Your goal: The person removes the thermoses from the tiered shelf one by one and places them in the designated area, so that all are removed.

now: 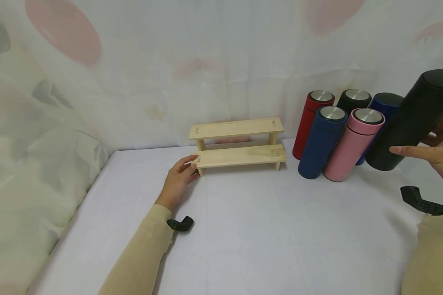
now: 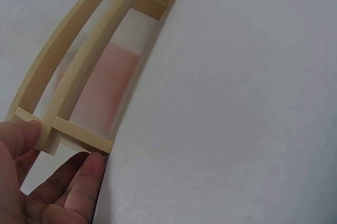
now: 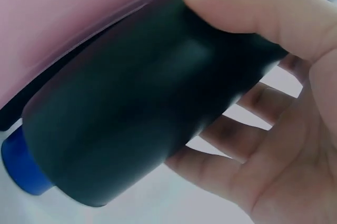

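Note:
A small two-step wooden rack (image 1: 240, 155) stands near the back of the white table. My left hand (image 1: 179, 177) pinches the left end of its lower step; in the left wrist view, the thumb (image 2: 21, 134) and bent fingers lie against the leg there. On the right, my right hand (image 1: 441, 149) grips a large black thermos flask (image 1: 409, 123), tilted with its top leaning right. The right wrist view shows the thumb on one side of the black flask (image 3: 142, 97) and the fingers behind it. Whether its base touches the table I cannot tell.
Left of the tilted flask stand a pink flask (image 1: 354, 145), a blue flask (image 1: 322, 143) and a red flask (image 1: 310, 123). Behind them are another black flask (image 1: 354, 99) and a dark blue flask (image 1: 387, 102), partly hidden. Patterned cloth (image 1: 151, 73) hangs behind the table.

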The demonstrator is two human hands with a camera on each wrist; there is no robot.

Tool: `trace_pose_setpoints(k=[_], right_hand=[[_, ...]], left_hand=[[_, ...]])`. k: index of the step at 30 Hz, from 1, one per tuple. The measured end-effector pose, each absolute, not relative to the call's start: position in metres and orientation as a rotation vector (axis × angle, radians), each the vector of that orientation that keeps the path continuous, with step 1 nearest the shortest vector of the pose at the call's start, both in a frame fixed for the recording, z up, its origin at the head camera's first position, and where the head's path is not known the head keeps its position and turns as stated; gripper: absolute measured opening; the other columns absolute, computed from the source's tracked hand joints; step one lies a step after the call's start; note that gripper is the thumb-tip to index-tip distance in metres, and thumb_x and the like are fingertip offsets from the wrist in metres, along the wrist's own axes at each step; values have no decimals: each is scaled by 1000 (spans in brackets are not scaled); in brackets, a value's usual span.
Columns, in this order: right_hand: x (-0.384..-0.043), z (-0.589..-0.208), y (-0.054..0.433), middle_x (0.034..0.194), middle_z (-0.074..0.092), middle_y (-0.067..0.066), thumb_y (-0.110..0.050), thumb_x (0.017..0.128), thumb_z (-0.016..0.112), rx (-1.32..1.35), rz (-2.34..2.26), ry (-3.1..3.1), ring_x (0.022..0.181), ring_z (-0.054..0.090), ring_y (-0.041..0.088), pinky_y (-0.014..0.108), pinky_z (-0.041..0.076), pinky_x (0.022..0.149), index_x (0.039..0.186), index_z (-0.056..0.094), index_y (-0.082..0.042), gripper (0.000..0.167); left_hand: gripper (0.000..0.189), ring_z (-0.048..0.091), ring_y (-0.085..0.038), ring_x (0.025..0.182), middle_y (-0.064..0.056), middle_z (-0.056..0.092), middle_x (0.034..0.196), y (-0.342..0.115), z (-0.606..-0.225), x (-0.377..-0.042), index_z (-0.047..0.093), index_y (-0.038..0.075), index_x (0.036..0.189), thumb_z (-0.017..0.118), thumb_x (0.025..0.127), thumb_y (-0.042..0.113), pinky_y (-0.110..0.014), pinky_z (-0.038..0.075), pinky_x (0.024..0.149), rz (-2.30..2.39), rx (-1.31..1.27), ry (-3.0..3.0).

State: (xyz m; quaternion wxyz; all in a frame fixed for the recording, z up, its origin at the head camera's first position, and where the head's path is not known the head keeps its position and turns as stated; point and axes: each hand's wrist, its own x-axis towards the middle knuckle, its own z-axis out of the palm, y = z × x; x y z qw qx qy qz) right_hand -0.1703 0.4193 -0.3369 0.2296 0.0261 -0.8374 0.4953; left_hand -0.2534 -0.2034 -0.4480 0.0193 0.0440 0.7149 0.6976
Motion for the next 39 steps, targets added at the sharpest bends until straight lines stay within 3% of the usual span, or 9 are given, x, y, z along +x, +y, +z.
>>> trace_pose_setpoints(k=[3,9,13,16,22,29,39], right_hand=[[-173,-342,422,133,59,-18,24,86,79,126,1377,-2327,111,57,2,1,45,79,167,45,-26,102],[-178,-350,425,135,62,-13,33,78,77,192,1438,-2331,112,59,8,4,49,82,168,45,-23,110],[-177,-354,426,139,58,-14,28,84,78,170,1443,-2398,115,56,7,9,48,92,171,38,-28,112],[-177,-357,426,141,54,-14,22,87,80,154,1415,-2475,117,52,6,11,47,91,173,31,-34,114],[-178,-360,425,131,55,-14,17,87,84,107,1427,-2564,110,48,13,16,48,71,172,26,-42,118],[-178,-367,426,138,48,-14,17,87,84,124,1505,-2621,113,49,12,12,48,78,173,19,-45,124],[-182,-376,432,137,56,-16,22,86,80,198,1608,-2630,114,58,5,16,54,79,174,19,-41,124]], left_hand=[[42,61,-35,133,-22,55,150,-204,-448,-254,59,8,155,63,114,16,-40,56,108,2168,145,2214],[42,60,-37,134,-23,54,150,-203,-447,-254,58,6,155,63,114,16,-43,55,110,2174,152,2206],[43,60,-37,134,-24,54,150,-203,-448,-255,58,6,155,63,114,16,-43,55,111,2174,153,2203],[42,60,-36,134,-23,55,149,-203,-448,-255,59,7,154,64,114,16,-42,55,110,2178,147,2201],[42,60,-36,135,-22,54,150,-204,-447,-253,59,7,155,63,114,16,-42,55,110,2176,146,2200],[41,60,-36,134,-22,55,150,-203,-447,-254,59,8,155,62,114,15,-41,55,110,2170,141,2204],[41,60,-37,134,-22,55,150,-203,-447,-254,59,7,154,62,114,14,-42,55,110,2177,137,2196]])
